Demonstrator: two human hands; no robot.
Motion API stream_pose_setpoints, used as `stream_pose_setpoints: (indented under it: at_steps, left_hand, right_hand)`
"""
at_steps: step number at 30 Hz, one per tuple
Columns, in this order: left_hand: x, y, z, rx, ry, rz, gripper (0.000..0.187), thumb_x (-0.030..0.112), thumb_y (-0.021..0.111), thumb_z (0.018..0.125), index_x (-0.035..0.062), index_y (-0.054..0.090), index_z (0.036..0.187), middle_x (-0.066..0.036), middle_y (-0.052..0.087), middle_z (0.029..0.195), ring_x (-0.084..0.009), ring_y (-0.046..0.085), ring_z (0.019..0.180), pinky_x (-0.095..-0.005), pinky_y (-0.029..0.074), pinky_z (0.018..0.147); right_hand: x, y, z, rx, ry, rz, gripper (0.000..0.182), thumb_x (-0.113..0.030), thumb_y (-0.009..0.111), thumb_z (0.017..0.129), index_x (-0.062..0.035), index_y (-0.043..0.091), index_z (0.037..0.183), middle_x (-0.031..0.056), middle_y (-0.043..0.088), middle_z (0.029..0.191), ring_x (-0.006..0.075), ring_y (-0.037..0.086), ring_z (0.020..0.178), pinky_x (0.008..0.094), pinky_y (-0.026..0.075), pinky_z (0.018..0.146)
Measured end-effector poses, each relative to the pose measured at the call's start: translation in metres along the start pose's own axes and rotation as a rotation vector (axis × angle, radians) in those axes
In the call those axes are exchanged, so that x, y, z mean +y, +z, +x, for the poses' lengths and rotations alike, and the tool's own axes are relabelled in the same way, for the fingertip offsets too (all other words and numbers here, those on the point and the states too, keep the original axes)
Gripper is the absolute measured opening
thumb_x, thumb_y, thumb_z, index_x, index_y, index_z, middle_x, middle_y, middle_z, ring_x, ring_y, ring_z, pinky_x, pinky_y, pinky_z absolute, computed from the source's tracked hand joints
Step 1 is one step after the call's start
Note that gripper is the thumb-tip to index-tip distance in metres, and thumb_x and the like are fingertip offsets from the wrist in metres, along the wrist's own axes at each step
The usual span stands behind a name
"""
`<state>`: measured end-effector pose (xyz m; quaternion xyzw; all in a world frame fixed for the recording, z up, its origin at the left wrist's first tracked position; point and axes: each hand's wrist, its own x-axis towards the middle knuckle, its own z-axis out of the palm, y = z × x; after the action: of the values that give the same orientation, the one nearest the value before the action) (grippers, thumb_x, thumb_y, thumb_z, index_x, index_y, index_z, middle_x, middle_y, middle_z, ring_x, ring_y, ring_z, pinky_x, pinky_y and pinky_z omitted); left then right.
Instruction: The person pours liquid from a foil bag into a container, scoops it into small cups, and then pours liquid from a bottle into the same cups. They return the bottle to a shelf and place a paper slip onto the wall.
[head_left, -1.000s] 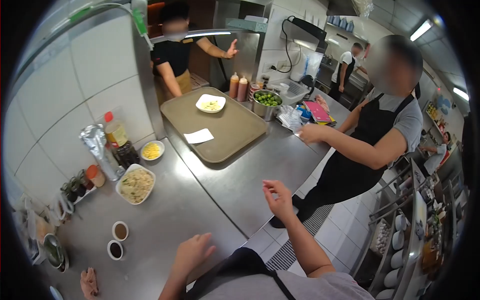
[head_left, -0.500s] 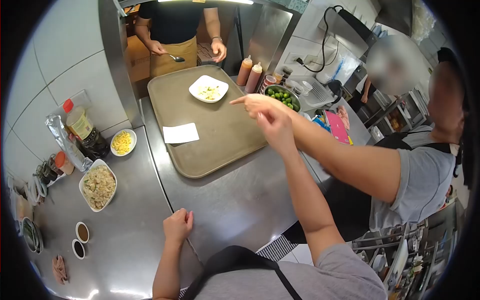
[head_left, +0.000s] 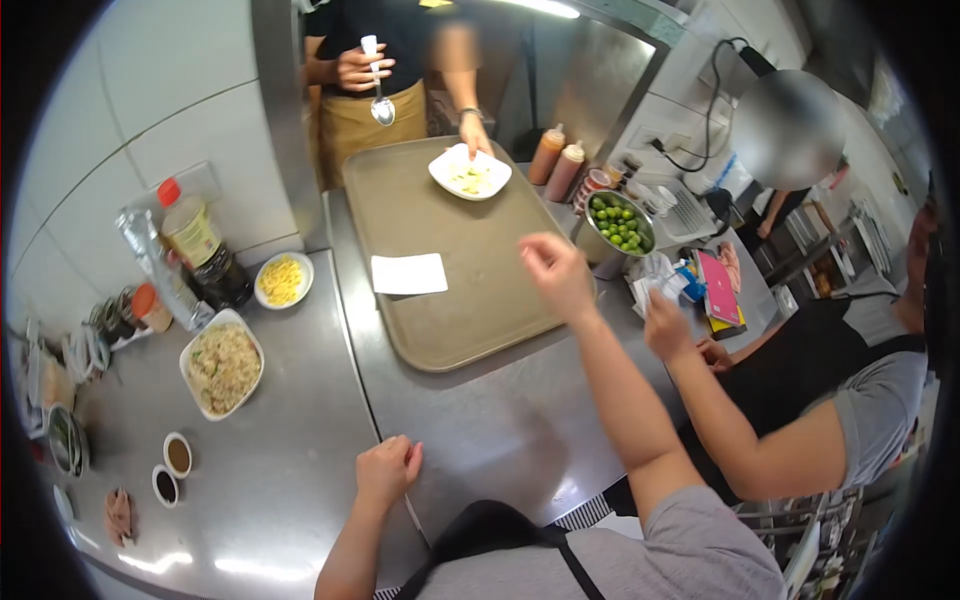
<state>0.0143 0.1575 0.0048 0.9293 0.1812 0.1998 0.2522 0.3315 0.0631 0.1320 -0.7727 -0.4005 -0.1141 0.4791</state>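
White bowl [head_left: 480, 196] sitting filled on tray [head_left: 480, 320], co-worker's hand [head_left: 474, 136] touching it — spoon [head_left: 382, 112] hanging off tray. Right hand [head_left: 556, 276] hovering near tray edge, left hand [head_left: 386, 470] resting on worktop [head_left: 300, 450] — both grips curling closed, visibly holding nothing.

Bowl [head_left: 470, 173] and paper [head_left: 409, 273] on tray [head_left: 480, 300], bottles [head_left: 555, 162] behind right.
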Motion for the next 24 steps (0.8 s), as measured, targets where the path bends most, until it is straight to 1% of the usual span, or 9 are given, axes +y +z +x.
stream_pose_setpoints:
  at_steps: [2, 3, 6, 9, 11, 16, 18, 21, 24]
  left_hand:
    - [0.002, 0.002, 0.000, 0.003, 0.023, -0.006, 0.024, 0.022, 0.063, 0.076, 0.0111, 0.048, 0.060, -0.003, 0.052, 0.056, -0.0229, 0.054, 0.050, -0.0339, 0.042, 0.045]
    - [0.002, 0.002, -0.001, 0.000, 0.026, 0.011, 0.024, 0.022, 0.064, 0.075, 0.0114, 0.048, 0.060, -0.003, 0.052, 0.057, -0.0228, 0.054, 0.050, -0.0338, 0.041, 0.045]
    - [-0.002, 0.007, -0.002, 0.009, 0.027, 0.067, 0.023, 0.021, 0.065, 0.073, 0.0118, 0.048, 0.061, -0.003, 0.051, 0.057, -0.0226, 0.053, 0.049, -0.0340, 0.040, 0.044]
    - [-0.001, 0.011, -0.003, 0.001, -0.007, 0.117, 0.023, 0.021, 0.066, 0.071, 0.0124, 0.048, 0.061, -0.003, 0.050, 0.056, -0.0227, 0.052, 0.048, -0.0342, 0.039, 0.043]
    - [0.000, 0.012, -0.004, -0.014, -0.034, 0.152, 0.023, 0.021, 0.067, 0.070, 0.0130, 0.048, 0.060, -0.003, 0.050, 0.056, -0.0229, 0.051, 0.047, -0.0340, 0.038, 0.042]
    - [-0.001, 0.016, 0.000, -0.091, -0.120, 0.255, 0.027, 0.027, 0.063, 0.067, 0.0135, 0.049, 0.048, -0.003, 0.049, 0.049, -0.0237, 0.049, 0.042, -0.0326, 0.035, 0.039]
    - [0.005, 0.015, 0.007, -0.118, -0.146, 0.304, 0.027, 0.027, 0.060, 0.066, 0.0125, 0.050, 0.045, -0.004, 0.049, 0.048, -0.0242, 0.048, 0.041, -0.0337, 0.035, 0.039]
    - [0.010, 0.011, 0.012, -0.160, -0.167, 0.330, 0.024, 0.027, 0.056, 0.068, 0.0127, 0.052, 0.050, -0.004, 0.052, 0.051, -0.0244, 0.049, 0.043, -0.0347, 0.036, 0.039]
    - [0.023, 0.005, 0.024, -0.262, -0.242, 0.332, 0.021, 0.028, 0.052, 0.070, 0.0139, 0.053, 0.054, -0.004, 0.053, 0.053, -0.0245, 0.051, 0.045, -0.0354, 0.037, 0.039]
  right_hand:
    - [0.034, -0.042, 0.048, 0.214, -0.103, -0.104, 0.011, -0.009, 0.059, 0.079, -0.0010, 0.064, 0.084, 0.0118, 0.064, 0.076, 0.0180, 0.061, 0.067, 0.0275, 0.047, 0.061]
    - [0.069, -0.063, 0.068, 0.316, 0.009, -0.048, 0.011, -0.011, 0.059, 0.079, -0.0028, 0.064, 0.084, 0.0104, 0.064, 0.074, 0.0172, 0.061, 0.066, 0.0294, 0.047, 0.059]
    - [0.182, -0.148, 0.111, 0.483, 0.004, -0.556, 0.012, -0.018, 0.059, 0.077, -0.0096, 0.066, 0.082, 0.0119, 0.064, 0.074, 0.0277, 0.061, 0.066, 0.0367, 0.047, 0.059]
    - [0.303, -0.227, 0.126, 0.472, 0.279, -0.731, 0.015, -0.018, 0.058, 0.074, -0.0105, 0.067, 0.082, 0.0129, 0.065, 0.083, 0.0314, 0.062, 0.078, 0.0398, 0.048, 0.068]
    - [0.359, -0.256, 0.132, 0.283, 0.390, -0.879, 0.020, -0.016, 0.056, 0.072, -0.0078, 0.066, 0.088, 0.0151, 0.064, 0.092, 0.0331, 0.061, 0.089, 0.0404, 0.047, 0.079]
    - [0.443, -0.258, 0.151, 0.189, 0.522, -0.854, 0.045, -0.010, 0.051, 0.072, -0.0078, 0.053, 0.116, 0.0214, 0.059, 0.106, 0.0369, 0.055, 0.101, 0.0420, 0.043, 0.088]
    - [0.497, -0.263, 0.161, 0.186, 0.406, -0.830, 0.049, -0.008, 0.047, 0.073, -0.0090, 0.048, 0.122, 0.0226, 0.058, 0.106, 0.0386, 0.054, 0.102, 0.0433, 0.042, 0.088]
    - [0.507, -0.262, 0.162, 0.075, 0.423, -0.795, 0.045, -0.007, 0.044, 0.076, -0.0082, 0.049, 0.120, 0.0233, 0.058, 0.105, 0.0404, 0.053, 0.101, 0.0448, 0.042, 0.086]
    - [0.503, -0.264, 0.174, 0.140, 0.458, -0.817, 0.039, -0.007, 0.042, 0.078, -0.0081, 0.050, 0.117, 0.0248, 0.058, 0.104, 0.0411, 0.054, 0.100, 0.0459, 0.042, 0.084]
